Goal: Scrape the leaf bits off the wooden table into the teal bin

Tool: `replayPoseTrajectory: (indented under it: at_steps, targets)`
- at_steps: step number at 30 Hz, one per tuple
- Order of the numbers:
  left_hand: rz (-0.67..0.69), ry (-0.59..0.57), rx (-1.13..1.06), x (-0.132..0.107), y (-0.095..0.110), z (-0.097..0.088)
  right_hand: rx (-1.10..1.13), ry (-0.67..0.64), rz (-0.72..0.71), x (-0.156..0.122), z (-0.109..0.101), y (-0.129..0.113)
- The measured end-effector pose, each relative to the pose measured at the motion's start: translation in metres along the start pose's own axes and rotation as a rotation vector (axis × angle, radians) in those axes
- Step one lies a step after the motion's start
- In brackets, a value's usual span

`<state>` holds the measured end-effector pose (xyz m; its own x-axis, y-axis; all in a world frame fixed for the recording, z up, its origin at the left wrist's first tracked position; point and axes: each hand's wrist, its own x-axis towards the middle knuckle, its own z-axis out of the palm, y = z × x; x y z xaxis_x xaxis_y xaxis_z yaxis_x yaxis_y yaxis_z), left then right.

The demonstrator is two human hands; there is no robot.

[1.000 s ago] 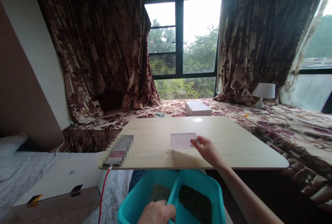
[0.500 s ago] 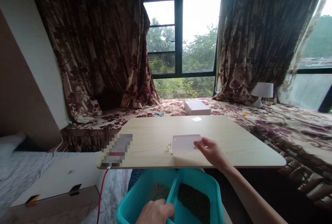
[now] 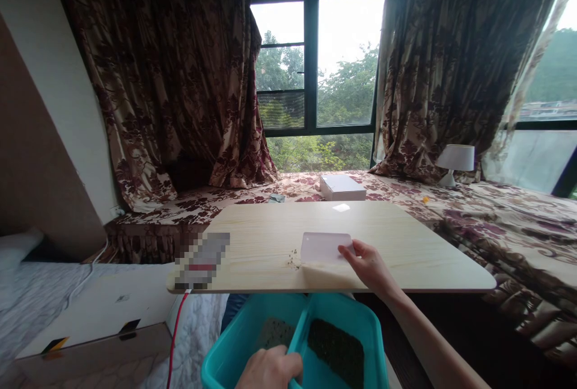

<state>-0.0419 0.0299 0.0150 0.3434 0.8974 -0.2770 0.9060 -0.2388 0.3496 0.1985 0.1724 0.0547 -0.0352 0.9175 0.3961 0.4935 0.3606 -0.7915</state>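
Note:
My right hand (image 3: 365, 260) pinches the right edge of a thin, translucent white plastic sheet (image 3: 322, 249) above the wooden tabletop. Just left of the sheet lie several small dark grains (image 3: 294, 258). Below the table's near edge stands a teal plastic bin (image 3: 377, 335) with two compartments. A dark granular heap (image 3: 338, 353) fills part of its right compartment, and scattered dark specks (image 3: 278, 330) lie in the left one. At the bin's divider, my left hand (image 3: 270, 368) is closed, its thumb against the divider; its fingertips are partly hidden.
A pixelated flat object (image 3: 205, 261) with a red cable (image 3: 175, 335) lies at the table's (image 3: 419, 257) left end. Behind the table, a white box (image 3: 342, 187) and a lamp (image 3: 456, 160) stand on the patterned sill. A large carton (image 3: 99, 311) rests at left.
The plastic sheet and my right hand have shifted very slightly to the right. My left hand stays at the bin's divider.

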Motion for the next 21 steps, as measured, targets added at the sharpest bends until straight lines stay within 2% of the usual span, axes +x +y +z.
replayPoseTrajectory:
  at_steps: [9, 16, 21]
  targets:
    - [0.03, 0.011, -0.011, -0.0031, 0.0008, -0.004, -0.008, -0.017, -0.021, -0.0008, 0.0045, -0.0022]
    - [-0.001, 0.026, -0.028, -0.0054, 0.002, -0.0041, 0.03, -0.029, -0.018, -0.002, 0.0032, -0.0032]
    - [0.032, 0.003, -0.003, -0.003, 0.0008, -0.004, 0.043, -0.041, -0.015, -0.0052, 0.0023, 0.0002]
